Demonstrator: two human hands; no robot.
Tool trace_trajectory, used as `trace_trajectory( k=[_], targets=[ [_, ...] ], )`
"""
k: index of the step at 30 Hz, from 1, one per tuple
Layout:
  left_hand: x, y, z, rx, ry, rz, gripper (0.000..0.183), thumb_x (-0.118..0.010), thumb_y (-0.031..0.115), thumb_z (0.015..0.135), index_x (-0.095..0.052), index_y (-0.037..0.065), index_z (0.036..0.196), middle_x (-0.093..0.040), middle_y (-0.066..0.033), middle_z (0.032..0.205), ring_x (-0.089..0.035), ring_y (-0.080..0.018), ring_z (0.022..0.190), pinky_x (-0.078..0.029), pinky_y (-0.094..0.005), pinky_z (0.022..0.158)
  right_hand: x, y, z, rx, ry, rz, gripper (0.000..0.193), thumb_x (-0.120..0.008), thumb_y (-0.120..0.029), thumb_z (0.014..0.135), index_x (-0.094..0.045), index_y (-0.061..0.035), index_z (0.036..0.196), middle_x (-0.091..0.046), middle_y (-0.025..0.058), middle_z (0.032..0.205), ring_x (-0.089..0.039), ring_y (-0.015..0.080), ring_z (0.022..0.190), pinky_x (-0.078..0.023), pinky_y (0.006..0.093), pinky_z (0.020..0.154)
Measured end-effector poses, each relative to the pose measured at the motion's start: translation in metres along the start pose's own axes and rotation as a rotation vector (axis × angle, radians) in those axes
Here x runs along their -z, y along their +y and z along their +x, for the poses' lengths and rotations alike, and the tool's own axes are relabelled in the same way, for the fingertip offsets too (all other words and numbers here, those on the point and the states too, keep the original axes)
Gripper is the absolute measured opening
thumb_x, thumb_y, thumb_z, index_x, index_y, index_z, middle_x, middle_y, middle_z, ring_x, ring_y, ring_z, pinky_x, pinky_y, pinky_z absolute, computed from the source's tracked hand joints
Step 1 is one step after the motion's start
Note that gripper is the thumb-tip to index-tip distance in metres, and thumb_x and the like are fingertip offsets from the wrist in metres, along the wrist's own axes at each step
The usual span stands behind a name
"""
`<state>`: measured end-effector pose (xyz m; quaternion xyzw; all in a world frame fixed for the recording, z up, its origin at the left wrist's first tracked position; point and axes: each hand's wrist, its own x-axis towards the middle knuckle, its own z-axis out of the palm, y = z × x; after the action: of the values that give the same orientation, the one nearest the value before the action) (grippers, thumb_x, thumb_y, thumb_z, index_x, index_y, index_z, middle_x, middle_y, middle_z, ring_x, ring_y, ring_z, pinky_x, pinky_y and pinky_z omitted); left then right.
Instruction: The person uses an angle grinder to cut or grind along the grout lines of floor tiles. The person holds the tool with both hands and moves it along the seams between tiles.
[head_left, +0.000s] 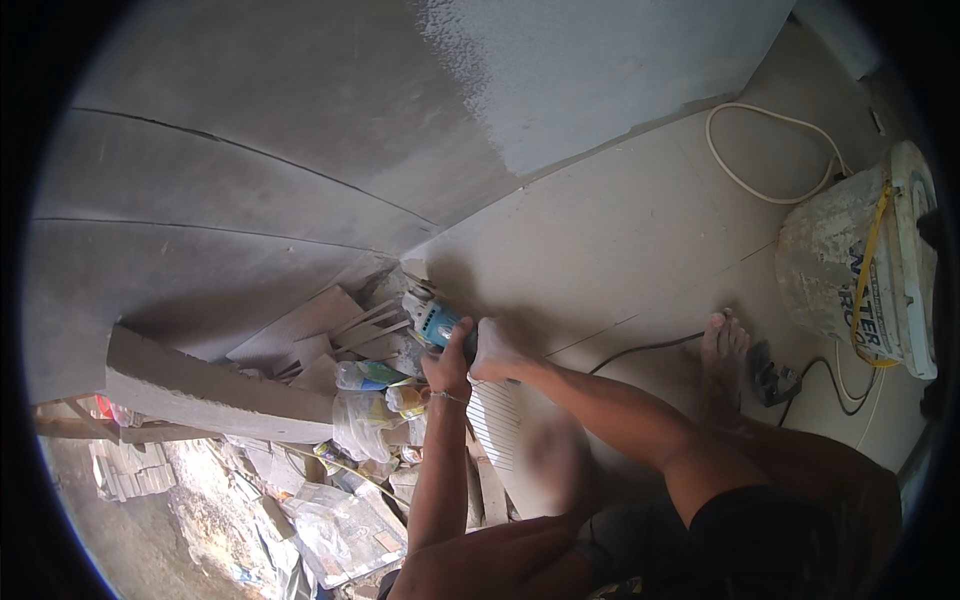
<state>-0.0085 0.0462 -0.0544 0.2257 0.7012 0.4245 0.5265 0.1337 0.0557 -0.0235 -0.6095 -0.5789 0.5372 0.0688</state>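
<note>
A teal angle grinder (437,322) lies low by the corner where the grey wall meets the floor. Its metal head points toward broken pieces there. My left hand (449,366), with a thin bracelet at the wrist, is closed round the side of the grinder's body. From the right, my dusty right hand (490,350) is closed at the grinder's rear end; its fingers are partly hidden. Whether the disc is spinning cannot be made out. Beside the left hand are plastic bottles (365,376) and thin tile strips (370,330).
A curved grey slab edge (220,390) stands at left, above rubble and a clear plastic sheet (345,535). A stained white bucket (830,255) stands at right, near a pale hose (715,150). A dark cord (640,349) crosses the floor by my bare foot (725,345). A black object (772,380) lies near the foot.
</note>
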Motion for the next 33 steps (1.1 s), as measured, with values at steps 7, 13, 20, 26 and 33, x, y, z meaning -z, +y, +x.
trace_trajectory(
  k=[7,13,20,26,33],
  targets=[
    [-0.004,0.0,-0.015,0.007,0.02,0.048,0.037,-0.092,0.02,0.082,-0.076,-0.007,0.102,-0.075,-0.009,0.098,-0.07,-0.0167,0.081,-0.057,-0.0318,0.076,0.0,0.006,-0.006,-0.019,-0.015,0.004,0.03,-0.077,-0.013,0.065,-0.077,0.0098,0.085,-0.075,0.0327,0.087,-0.079,0.0435,0.086,-0.064,0.0459,0.074],
    [-0.006,-0.005,-0.018,0.04,0.065,0.127,0.04,-0.093,0.021,0.08,-0.076,-0.008,0.103,-0.076,-0.0103,0.099,-0.072,-0.0179,0.083,-0.058,-0.0329,0.078,0.0,0.012,-0.011,-0.019,-0.031,0.019,0.037,-0.082,-0.016,0.067,-0.075,0.0119,0.089,-0.075,0.0313,0.087,-0.079,0.0409,0.084,-0.064,0.044,0.071],
    [-0.007,-0.013,-0.025,0.039,0.056,0.093,0.045,-0.094,0.023,0.078,-0.075,-0.008,0.105,-0.076,-0.0116,0.101,-0.073,-0.0194,0.086,-0.059,-0.0329,0.083,0.005,0.013,-0.019,-0.071,-0.08,0.022,0.032,-0.079,-0.012,0.068,-0.077,0.0105,0.091,-0.076,0.0328,0.093,-0.079,0.0435,0.091,-0.064,0.0451,0.078],
    [-0.002,-0.013,-0.012,0.043,0.057,0.106,0.041,-0.094,0.021,0.08,-0.075,-0.007,0.104,-0.076,-0.0098,0.1,-0.071,-0.0177,0.082,-0.058,-0.0329,0.079,0.007,0.008,-0.016,-0.035,-0.065,0.0,0.03,-0.077,-0.013,0.067,-0.076,0.0103,0.087,-0.075,0.0323,0.089,-0.079,0.0439,0.088,-0.064,0.046,0.076],
    [-0.001,-0.007,-0.007,0.019,0.008,0.033,0.041,-0.093,0.021,0.08,-0.076,-0.007,0.104,-0.075,-0.0092,0.1,-0.071,-0.0169,0.083,-0.058,-0.0322,0.078,0.003,0.005,-0.007,-0.039,-0.048,-0.013,0.028,-0.077,-0.013,0.067,-0.077,0.0091,0.085,-0.076,0.0314,0.087,-0.079,0.043,0.088,-0.064,0.0453,0.075]
  ],
)
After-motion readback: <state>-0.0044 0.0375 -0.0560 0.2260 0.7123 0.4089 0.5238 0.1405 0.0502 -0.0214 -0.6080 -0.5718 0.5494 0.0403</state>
